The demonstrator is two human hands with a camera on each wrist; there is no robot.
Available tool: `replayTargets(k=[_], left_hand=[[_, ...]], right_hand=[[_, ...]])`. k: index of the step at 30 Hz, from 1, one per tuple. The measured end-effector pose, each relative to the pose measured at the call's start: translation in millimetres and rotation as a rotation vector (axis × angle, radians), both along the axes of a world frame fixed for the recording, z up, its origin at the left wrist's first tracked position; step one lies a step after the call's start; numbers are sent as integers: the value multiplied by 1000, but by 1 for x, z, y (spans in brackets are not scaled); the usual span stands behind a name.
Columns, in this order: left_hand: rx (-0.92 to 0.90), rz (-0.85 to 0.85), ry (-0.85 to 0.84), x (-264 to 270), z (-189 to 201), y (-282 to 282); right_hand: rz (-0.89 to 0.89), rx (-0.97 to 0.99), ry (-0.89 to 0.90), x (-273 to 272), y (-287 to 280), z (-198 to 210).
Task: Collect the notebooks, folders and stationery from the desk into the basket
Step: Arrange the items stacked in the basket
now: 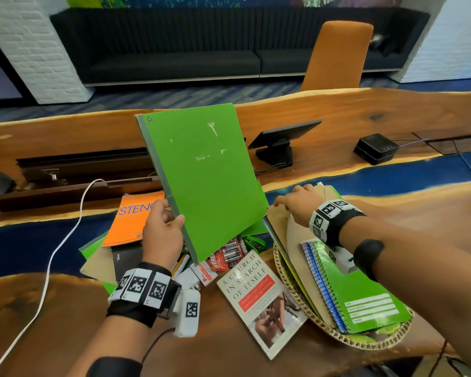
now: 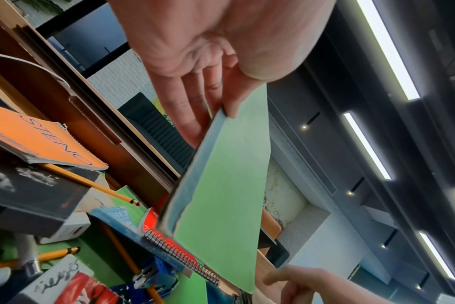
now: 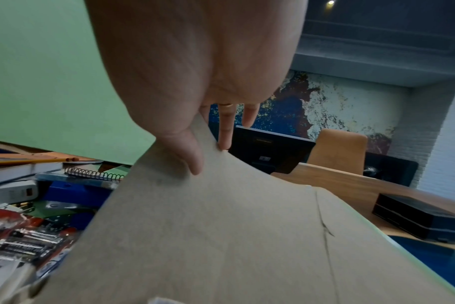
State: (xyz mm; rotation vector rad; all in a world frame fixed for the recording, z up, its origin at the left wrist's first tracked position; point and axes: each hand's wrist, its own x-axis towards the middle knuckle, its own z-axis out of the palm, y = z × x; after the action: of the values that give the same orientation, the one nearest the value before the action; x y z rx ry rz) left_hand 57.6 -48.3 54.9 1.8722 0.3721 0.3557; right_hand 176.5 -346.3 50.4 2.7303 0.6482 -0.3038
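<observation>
Near right: I log the basket (image 1: 283,278), woven rim, holding a spiral notebook (image 1: 365,300) and a tan folder (image 1: 279,221).

Centre: my left hand (image 1: 162,235) pinches the green notebook (image 1: 204,180) at its near spine edge, thumb over, fingers behind. Its long axis rises away toward the far side, tilted; the basket lies right of this grip.

Beyond: my right hand (image 1: 301,204), nearer the basket, pinches the tan folder's edge, bending it aside.

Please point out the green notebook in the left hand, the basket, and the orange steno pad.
Green notebook (image 1: 204,175), head view, cover centre.
Basket (image 1: 291,292), head view, near rim.
Steno pad (image 1: 131,221), head view, orange cover.
</observation>
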Motion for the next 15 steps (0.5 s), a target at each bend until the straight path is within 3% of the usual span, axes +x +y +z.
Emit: replayTargets(k=[6,11,15], left_hand=[[-7,-4,-17,-8,1,0],[-16,0,-30,-15,4,4],[-31,2,-31,-15,3,7]], right_hand=[[-11,-134,44,-1,23,-6],[7,-12,4,3,31,-2],[-41,18,88,11,30,8]])
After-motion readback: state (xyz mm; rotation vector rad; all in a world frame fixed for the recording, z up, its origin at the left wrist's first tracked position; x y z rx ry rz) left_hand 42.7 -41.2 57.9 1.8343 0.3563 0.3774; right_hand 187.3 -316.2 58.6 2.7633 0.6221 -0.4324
